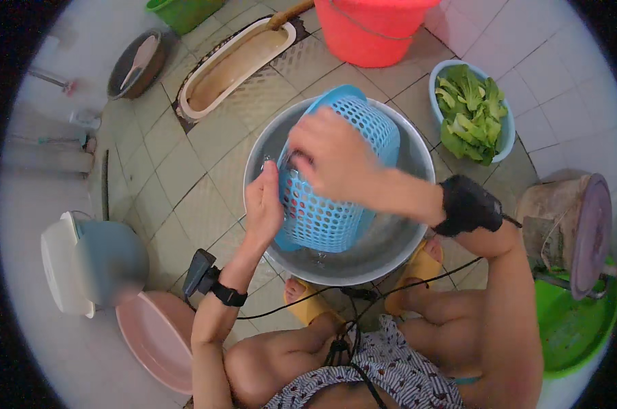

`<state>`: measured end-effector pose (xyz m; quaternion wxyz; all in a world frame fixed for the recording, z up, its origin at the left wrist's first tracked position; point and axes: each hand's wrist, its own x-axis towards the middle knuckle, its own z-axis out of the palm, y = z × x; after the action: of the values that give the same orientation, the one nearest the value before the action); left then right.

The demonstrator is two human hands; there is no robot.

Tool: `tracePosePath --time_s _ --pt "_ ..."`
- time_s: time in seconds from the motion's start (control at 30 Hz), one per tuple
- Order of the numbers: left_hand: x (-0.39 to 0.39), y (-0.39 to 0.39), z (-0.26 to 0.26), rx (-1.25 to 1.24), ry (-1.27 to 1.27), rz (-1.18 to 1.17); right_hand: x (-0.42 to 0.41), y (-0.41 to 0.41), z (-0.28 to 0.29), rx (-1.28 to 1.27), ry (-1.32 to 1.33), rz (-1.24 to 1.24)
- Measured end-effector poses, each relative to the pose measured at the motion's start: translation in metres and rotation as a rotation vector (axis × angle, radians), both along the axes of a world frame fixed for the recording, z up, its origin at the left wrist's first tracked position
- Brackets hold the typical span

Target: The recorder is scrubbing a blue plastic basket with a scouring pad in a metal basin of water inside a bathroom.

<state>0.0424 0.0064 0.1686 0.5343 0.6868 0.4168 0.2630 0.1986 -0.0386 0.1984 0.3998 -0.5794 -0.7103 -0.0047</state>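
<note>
A light-blue perforated plastic basket [329, 220] lies tilted on its side over a large metal basin [426, 153] on the floor in front of me. Some water shows in the basin. My left hand [265, 202] grips the basket's left edge, thumb up. Against the basket's perforated wall, my right hand [334, 153] is blurred, its fingers curled. A small dark patch shows under those fingers; whether it is a held thing or a shadow cannot be told.
Leafy greens [469, 112] fill a pale-blue bowl [507, 138] at right. Beyond the basin are a red bucket [369, 36] and a floor-level squat toilet [185, 97]. A pink basin [155, 347] leans at left. A lidded bucket [548, 220] stands by a green basin [569, 327]. Black cables [415, 283] cross my lap.
</note>
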Motion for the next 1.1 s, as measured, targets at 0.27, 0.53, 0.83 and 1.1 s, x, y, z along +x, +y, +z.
tracePosePath --time_s 0.27,0.53,0.83,1.1 --pt "-0.005 -0.005 -0.01 -0.07 -0.08 0.015 0.023 0.013 -0.007 -0.137 0.133 -0.113" --pt "-0.001 0.0 -0.025 -0.043 -0.09 0.028 -0.002 0.004 0.0 0.039 0.048 0.042" --pt "-0.005 -0.005 -0.022 -0.057 -0.144 0.028 0.096 0.016 -0.03 -0.224 0.306 -0.301" --pt "0.016 -0.001 -0.012 -0.219 -0.209 0.006 0.056 0.005 -0.015 -0.06 0.162 -0.224"
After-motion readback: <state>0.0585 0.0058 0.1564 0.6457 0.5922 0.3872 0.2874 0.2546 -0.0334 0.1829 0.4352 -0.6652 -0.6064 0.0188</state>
